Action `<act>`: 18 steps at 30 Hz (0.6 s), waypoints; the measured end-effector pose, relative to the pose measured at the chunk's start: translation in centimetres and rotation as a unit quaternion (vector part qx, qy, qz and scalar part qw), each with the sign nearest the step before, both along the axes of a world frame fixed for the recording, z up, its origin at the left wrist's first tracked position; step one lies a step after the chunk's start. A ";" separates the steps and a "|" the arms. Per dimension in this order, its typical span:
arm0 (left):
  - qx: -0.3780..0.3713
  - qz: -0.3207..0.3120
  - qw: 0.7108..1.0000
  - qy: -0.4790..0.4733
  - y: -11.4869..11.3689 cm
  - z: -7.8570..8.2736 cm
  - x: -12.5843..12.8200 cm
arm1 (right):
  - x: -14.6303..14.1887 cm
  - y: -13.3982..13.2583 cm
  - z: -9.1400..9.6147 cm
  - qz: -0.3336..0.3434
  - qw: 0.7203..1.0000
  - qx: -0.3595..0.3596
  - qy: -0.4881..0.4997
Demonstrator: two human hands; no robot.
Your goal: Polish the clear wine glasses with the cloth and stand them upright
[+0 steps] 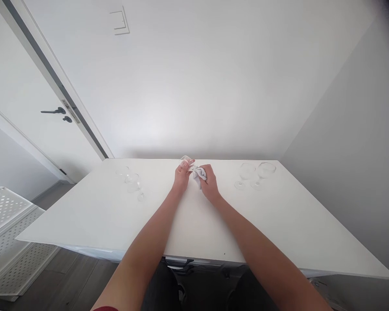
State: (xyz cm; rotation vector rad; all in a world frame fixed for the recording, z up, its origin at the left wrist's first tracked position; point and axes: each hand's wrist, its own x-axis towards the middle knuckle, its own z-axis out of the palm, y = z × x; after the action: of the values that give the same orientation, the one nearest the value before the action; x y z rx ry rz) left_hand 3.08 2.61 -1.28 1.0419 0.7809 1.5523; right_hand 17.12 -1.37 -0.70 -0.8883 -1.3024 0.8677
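Holding a clear glass (pixel 187 160) at the far middle of the white counter (pixel 116 224): left hand (pixel 182 175), fingers curled round the piece, rim just showing above the fingertips. Right hand (pixel 208 183) closed on a bunched pale cloth (pixel 200 174), pressed to the glass from the right. Both hands close together, bare forearms stretched out over the counter.

Step in hand, as judged: wiping or polishing of the held glass, cloth at its side or stem. Called for next, as judged: a turn of the glass inside a light left grip, cloth kept in contact, no squeeze on thin walls.

Materials:
- Glass: transparent, thin, nearly lost against the white. Shape mostly hidden by fingers, probably stemmed like the others.
- Cloth: soft, crumpled, grey-white, matte.
- Counter: flat, smooth, matte white, rectangular, crisp edges.

Outward, left: left-side glasses (pixel 132 183), clear, rounded bowls, well apart from the hands. Count hard to tell, two at least.

Outward, right: right-side pair (pixel 246 172), stemmed, upright, side by side, wide round bowls on thin stems and disc feet.

Further out: white perforated rack (pixel 6 224) on the dark wood-look floor at left. White door with dark lever handle (pixel 53 111). Plain white walls.
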 end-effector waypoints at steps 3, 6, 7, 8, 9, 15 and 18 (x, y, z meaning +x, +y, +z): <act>0.055 -0.067 0.994 -0.061 -0.2 0.2 -0.3 | -0.9 0.6 -0.3 0.006 0.986 -0.116 0.116; 0.085 -0.100 0.989 -0.066 -0.4 0.4 -0.1 | -0.6 1.9 -0.7 0.097 0.919 -0.274 0.266; 0.090 -0.095 0.989 -0.061 -0.5 0.5 0.1 | -0.3 2.1 -0.8 0.114 0.907 -0.286 0.288; 0.092 -0.086 0.991 -0.056 -0.5 0.5 0.2 | 0.0 2.3 -0.9 0.106 0.910 -0.274 0.292; 0.090 -0.075 0.992 -0.050 -0.5 0.6 0.4 | 0.2 2.2 -0.9 0.075 0.925 -0.246 0.280; 0.012 -0.004 0.999 -0.051 -0.4 0.6 0.4 | 0.6 1.5 -0.8 -0.040 0.985 -0.111 0.127; -0.022 -0.050 0.998 -0.016 -0.3 0.1 0.5 | 1.1 2.1 -0.6 -0.106 0.968 -0.123 0.193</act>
State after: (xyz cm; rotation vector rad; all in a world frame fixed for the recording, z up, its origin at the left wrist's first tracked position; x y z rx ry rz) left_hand 3.53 2.36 -1.18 1.0054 0.7274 1.4581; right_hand 18.23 0.68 -1.27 -0.9743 -0.7594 0.9878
